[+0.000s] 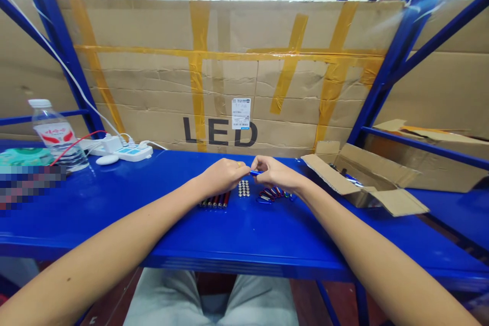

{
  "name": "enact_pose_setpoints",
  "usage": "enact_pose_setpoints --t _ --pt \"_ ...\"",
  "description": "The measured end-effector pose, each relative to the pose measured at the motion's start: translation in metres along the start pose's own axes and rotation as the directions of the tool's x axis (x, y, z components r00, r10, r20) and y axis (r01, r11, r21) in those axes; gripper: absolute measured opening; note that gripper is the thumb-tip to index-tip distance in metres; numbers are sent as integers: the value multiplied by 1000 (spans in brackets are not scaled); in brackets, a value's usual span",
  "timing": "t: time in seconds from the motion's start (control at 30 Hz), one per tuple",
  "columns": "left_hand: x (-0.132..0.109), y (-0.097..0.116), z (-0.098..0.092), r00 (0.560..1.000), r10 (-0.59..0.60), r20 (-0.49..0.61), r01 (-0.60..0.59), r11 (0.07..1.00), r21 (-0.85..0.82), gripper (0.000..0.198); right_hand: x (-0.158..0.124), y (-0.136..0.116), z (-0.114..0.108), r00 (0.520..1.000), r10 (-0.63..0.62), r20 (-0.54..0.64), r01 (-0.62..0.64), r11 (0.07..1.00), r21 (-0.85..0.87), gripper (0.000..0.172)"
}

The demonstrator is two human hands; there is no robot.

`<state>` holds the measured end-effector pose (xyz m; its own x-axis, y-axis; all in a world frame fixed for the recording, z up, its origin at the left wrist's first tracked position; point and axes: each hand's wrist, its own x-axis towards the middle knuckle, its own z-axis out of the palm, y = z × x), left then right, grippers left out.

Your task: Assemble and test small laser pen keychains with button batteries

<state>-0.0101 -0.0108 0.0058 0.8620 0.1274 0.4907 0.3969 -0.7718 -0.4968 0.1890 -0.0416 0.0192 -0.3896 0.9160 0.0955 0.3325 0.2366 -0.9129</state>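
My right hand (273, 170) is closed in a pinch around a small shiny blue tube (255, 173), held level just above the blue tabletop. My left hand (226, 174) meets the tube's left end with its fingers closed; its fingertips cover whatever part lies there. Between and below the hands, silver button cells (243, 188) stand in tidy rows. Partly under my left hand lies a row of slim metallic tubes (216, 200), dark and red, with silver ends. Below my right hand is a loose pile of small coloured carabiner clips (272, 194), partly hidden by the wrist.
An open cardboard box (357, 175) with small blue and dark pieces stands at the right. On the left are a water bottle (57, 135), a white power strip (132, 152) with cables and a green packet (25, 157). A large taped carton (160, 91) walls off the back.
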Motion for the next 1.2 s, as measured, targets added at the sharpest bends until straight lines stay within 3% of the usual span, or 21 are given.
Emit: enact_pose_setpoints --t 0.13,0.4,0.73,1.2 --pt "-1 -1 2 998 -23 -53 20 998 -67 25 2 1 -1 992 -96 -79 82 982 -172 22" --pt "-1 -1 1 996 -22 -87 11 992 -122 25 3 3 -5 996 -85 8 85 996 5 26" --pt "0 1 -1 999 -19 -34 17 997 -69 23 2 4 -7 993 -59 99 56 998 40 28" --pt "3 -3 4 985 -172 -12 164 958 -237 21 9 7 -7 987 -159 13 159 985 -72 23"
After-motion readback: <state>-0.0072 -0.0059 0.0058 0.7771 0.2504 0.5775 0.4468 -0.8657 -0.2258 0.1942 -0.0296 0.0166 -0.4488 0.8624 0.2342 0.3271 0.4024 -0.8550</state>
